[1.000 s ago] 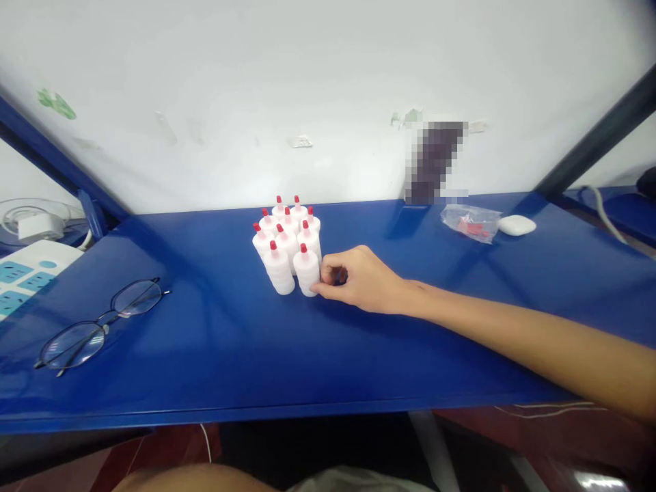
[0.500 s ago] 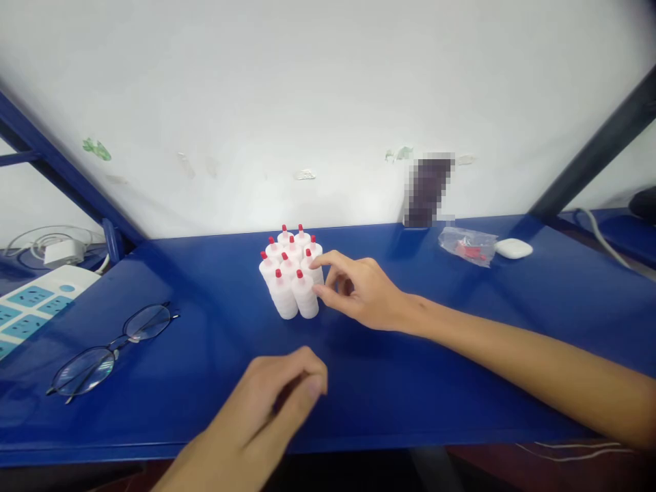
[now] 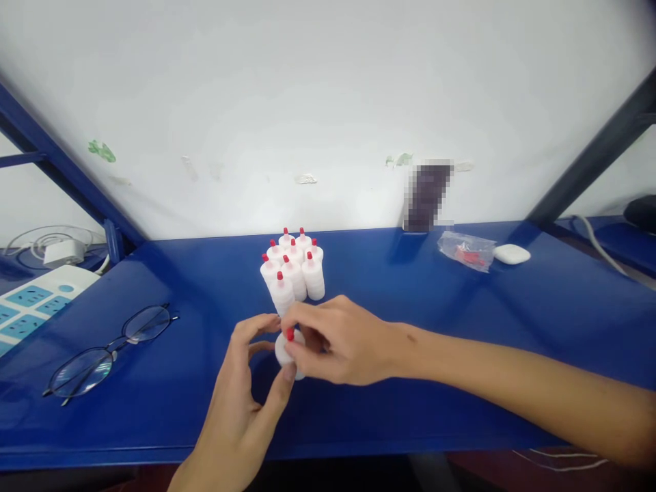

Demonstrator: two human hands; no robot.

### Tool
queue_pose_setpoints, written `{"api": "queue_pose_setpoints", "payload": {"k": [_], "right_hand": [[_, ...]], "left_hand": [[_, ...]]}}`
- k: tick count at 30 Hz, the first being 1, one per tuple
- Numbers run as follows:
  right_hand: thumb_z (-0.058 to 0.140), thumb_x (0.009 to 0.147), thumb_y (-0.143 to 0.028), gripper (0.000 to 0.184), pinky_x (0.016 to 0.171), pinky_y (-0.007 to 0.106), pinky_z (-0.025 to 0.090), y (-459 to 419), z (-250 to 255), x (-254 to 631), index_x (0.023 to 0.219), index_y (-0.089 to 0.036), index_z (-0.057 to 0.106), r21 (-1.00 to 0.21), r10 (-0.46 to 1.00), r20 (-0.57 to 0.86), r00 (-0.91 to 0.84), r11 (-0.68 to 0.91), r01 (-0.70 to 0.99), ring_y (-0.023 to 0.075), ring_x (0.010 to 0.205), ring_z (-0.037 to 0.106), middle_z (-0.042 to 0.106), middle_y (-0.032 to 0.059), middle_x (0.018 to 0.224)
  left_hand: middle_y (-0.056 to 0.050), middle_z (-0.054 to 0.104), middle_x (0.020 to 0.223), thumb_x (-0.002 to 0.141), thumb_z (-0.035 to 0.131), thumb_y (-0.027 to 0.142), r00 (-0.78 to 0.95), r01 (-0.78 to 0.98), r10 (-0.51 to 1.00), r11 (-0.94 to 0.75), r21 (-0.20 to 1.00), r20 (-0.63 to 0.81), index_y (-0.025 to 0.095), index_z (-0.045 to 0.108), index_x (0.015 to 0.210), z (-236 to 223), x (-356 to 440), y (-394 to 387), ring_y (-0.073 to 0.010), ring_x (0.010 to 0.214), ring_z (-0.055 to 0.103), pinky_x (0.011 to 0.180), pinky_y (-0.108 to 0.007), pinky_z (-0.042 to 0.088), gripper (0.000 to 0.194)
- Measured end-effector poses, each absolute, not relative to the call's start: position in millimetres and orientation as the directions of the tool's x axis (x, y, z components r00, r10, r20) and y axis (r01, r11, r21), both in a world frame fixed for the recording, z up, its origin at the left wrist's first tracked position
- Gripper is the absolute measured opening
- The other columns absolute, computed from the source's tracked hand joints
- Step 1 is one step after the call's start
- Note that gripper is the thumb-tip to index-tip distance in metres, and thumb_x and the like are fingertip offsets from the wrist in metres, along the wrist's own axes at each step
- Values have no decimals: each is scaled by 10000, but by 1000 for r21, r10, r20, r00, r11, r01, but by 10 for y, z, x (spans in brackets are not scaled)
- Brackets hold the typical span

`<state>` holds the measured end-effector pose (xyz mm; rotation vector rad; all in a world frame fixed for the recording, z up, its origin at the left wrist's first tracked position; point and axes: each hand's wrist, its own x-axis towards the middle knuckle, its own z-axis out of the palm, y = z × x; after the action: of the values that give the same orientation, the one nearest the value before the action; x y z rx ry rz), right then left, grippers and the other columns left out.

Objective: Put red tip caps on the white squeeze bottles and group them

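The right hand point(image 3: 341, 342) comes in from four o'clock and pinches a small white plastic bottle with a red nozzle cap point(image 3: 288, 347), thumb and fingers closed around its upper part by the cap. The left hand point(image 3: 246, 389) rises from six o'clock and holds the same bottle from the other side: its thumb presses the bottle's lower body and its curled fingers arch over at ten o'clock of it. The bottle sits between the two hands, above the glossy blue metal shelf point(image 3: 461, 328), near the shelf's front middle; whether its base touches the shelf cannot be told.

Just beyond the hands at twelve o'clock stands a tight cluster of matching white red-capped bottles point(image 3: 293, 270), upright and touching one another. At nine o'clock, well apart, a pair of thin-framed glasses point(image 3: 105, 352) lies on the shelf with its temples unfolded. Farther out at nine to ten o'clock a white power strip with pale blue sockets point(image 3: 31, 307) rests at the shelf's edge. At two o'clock, near the white wall point(image 3: 307, 102), lie a clear plastic bag with red pieces point(image 3: 465, 250) and, just beside it, a small white oval case point(image 3: 511, 254).
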<state>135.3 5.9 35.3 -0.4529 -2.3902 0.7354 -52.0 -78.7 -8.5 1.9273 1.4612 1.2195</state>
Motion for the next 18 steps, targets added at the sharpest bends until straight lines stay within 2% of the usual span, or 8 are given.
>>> {"api": "queue_pose_setpoints", "payload": {"k": [3, 5, 8, 10, 12, 14, 16, 18], "right_hand": [[444, 943, -261, 127, 491, 227, 316, 4, 453, 1327, 938, -162, 523, -515, 385, 369, -846, 842, 159, 73, 493, 421, 588, -43, 659], [403, 966, -281, 189, 477, 251, 285, 20, 506, 1326, 932, -150, 534, -389, 358, 346, -868, 896, 214, 86, 493, 409, 611, -14, 678], [335, 1004, -310, 292, 479, 285, 237, 75, 517, 1358, 924, -148, 564, -143, 309, 350, -884, 950, 276, 112, 522, 431, 635, 24, 724], [299, 1026, -319, 334, 489, 294, 231, 99, 470, 1400, 918, -158, 570, -59, 274, 343, -898, 961, 271, 122, 550, 463, 640, 26, 751], [295, 1033, -332, 329, 499, 292, 252, 100, 387, 1454, 936, -165, 562, -71, 273, 336, -901, 962, 265, 126, 575, 490, 646, 18, 778], [324, 1027, -338, 279, 519, 284, 292, 85, 288, 1516, 983, -169, 541, -144, 293, 330, -897, 955, 259, 125, 599, 508, 650, 7, 813], [338, 1027, -336, 249, 552, 276, 331, 66, 191, 1576, 999, -171, 522, -203, 301, 333, -894, 948, 244, 117, 602, 502, 643, -3, 819], [314, 1038, -361, 293, 576, 275, 346, 55, 110, 1628, 950, -176, 522, -190, 282, 360, -889, 955, 226, 113, 585, 474, 622, -9, 785]], "left_hand": [[-75, 482, 1356, 989, 457, 351, 150, 487, 944, -328, 810, 293, 327, 349, 1388, -86, -524, -830, -244, 1221, 507, 983, -378, 495, 413], [-76, 506, 1324, 1005, 416, 366, 179, 476, 956, -289, 831, 230, 324, 343, 1395, -74, -538, -835, -230, 1161, 530, 968, -365, 495, 399], [-69, 567, 1192, 1012, 395, 378, 221, 513, 962, -253, 820, 158, 305, 371, 1376, -50, -540, -825, -197, 972, 561, 889, -328, 508, 372], [-52, 594, 1085, 1011, 391, 372, 262, 541, 954, -272, 796, 148, 289, 398, 1351, -32, -523, -815, -175, 834, 550, 822, -308, 509, 349], [-33, 601, 1028, 1009, 389, 349, 302, 562, 940, -311, 766, 160, 278, 418, 1322, -18, -498, -804, -161, 778, 540, 778, -289, 500, 322], [-13, 601, 997, 1001, 408, 321, 340, 592, 922, -363, 719, 186, 277, 438, 1282, -18, -475, -790, -150, 778, 548, 748, -266, 484, 287], [10, 592, 937, 985, 453, 307, 369, 639, 900, -426, 640, 232, 278, 469, 1213, -34, -457, -775, -136, 754, 551, 699, -243, 459, 231], [25, 575, 883, 970, 492, 308, 395, 693, 878, -477, 541, 269, 274, 495, 1131, -59, -442, -762, -126, 700, 537, 641, -233, 426, 165]]}}
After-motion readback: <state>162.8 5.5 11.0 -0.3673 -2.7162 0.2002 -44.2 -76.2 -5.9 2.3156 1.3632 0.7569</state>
